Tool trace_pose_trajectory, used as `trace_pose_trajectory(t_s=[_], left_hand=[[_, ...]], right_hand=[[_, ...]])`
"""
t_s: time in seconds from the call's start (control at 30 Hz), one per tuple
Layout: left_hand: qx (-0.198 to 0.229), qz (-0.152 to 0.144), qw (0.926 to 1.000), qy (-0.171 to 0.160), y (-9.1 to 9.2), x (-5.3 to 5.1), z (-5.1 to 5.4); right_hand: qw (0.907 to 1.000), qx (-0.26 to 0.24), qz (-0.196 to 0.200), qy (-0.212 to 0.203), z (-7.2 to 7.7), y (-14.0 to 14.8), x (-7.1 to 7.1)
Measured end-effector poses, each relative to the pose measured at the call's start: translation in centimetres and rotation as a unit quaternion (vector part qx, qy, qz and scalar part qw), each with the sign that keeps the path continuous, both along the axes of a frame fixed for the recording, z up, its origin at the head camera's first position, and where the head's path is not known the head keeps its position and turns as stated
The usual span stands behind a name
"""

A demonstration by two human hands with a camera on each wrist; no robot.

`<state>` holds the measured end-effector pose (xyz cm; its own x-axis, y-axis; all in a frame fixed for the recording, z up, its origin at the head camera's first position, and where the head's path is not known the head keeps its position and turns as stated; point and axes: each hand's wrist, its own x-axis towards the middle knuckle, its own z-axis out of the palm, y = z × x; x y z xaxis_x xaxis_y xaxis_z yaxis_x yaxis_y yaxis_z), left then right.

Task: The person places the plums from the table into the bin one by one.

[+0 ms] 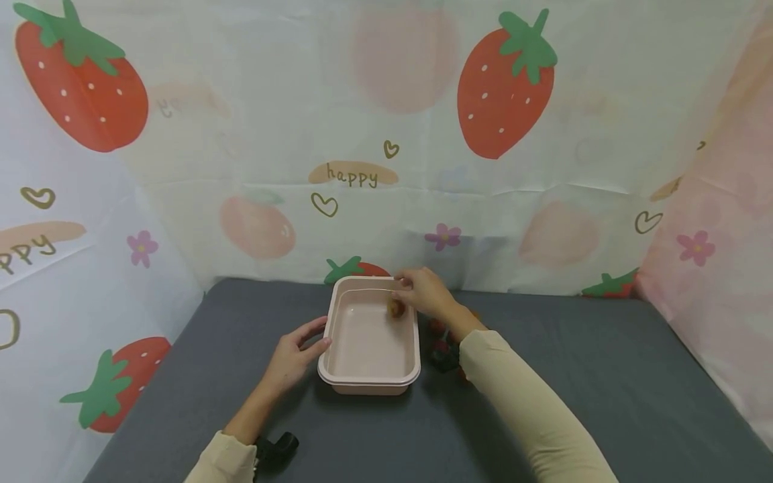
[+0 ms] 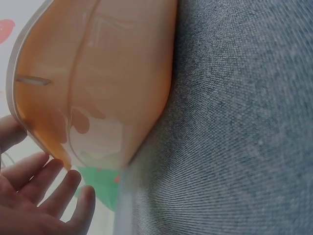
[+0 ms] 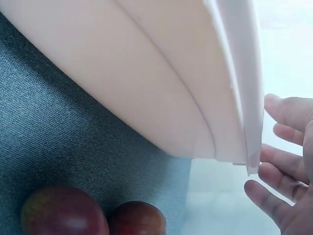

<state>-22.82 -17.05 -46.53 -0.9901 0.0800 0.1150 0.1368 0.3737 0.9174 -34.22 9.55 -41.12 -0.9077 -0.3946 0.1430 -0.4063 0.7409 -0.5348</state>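
A pale pink plastic box [image 1: 368, 376] with a wide rim stands upright on the dark grey tabletop. My left hand [image 1: 296, 355] touches its left rim, fingers spread; the left wrist view shows the fingertips against the rim of the box [image 2: 122, 73]. Over the box's far right corner hangs my right hand [image 1: 425, 294], fingers loosely bent. Just under those fingers, inside the box, is a small brown round thing [image 1: 396, 308], blurred, its kind unclear. In the right wrist view my right hand [image 3: 288, 161] is beyond the rim, and the box wall [image 3: 132, 73] hides that round thing.
Right of the box, partly behind my right forearm, lie several reddish round things. Two are a purplish-red round fruit [image 3: 63, 210] and a smaller reddish one [image 3: 138, 219] beside it. A printed cloth backdrop [image 1: 272, 134] rises behind the grey tabletop [image 1: 580, 362].
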Motion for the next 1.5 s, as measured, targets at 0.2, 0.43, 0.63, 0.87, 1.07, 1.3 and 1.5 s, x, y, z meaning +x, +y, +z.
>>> trace_pose_trajectory(t_s=[0.2, 0.43, 0.63, 0.87, 1.07, 1.3, 1.5], left_hand=[[-0.002, 0.001, 1.0, 0.001, -0.1, 0.0, -0.1], [0.004, 0.004, 1.0, -0.001, 0.0, 0.1, 0.1], [0.004, 0.002, 1.0, -0.002, 0.1, 0.0, 0.0], [0.008, 0.006, 0.9999, -0.003, 0.2, 0.0, 0.0], [0.006, 0.007, 0.9999, -0.004, 0.2, 0.0, -0.1], [0.003, 0.008, 1.0, -0.002, 0.1, -0.1, -0.2], [0.007, 0.009, 0.9999, -0.004, 0.1, -0.1, -0.2]], right_hand=[[0.9999, -0.01, 0.01, 0.006, 0.4, 0.6, -0.1], [0.9971, -0.07, 0.018, 0.02, 1.5, 2.8, 0.6], [0.9946, -0.097, 0.015, 0.032, 2.3, 5.6, 2.2], [0.9941, -0.094, 0.015, 0.052, 3.2, 8.4, 5.2], [0.9945, -0.084, 0.014, 0.061, 2.9, 10.3, 7.2], [0.9955, -0.069, 0.001, 0.066, 1.4, 11.9, 9.2], [0.9955, -0.067, -0.01, 0.067, -0.2, 12.5, 10.3]])
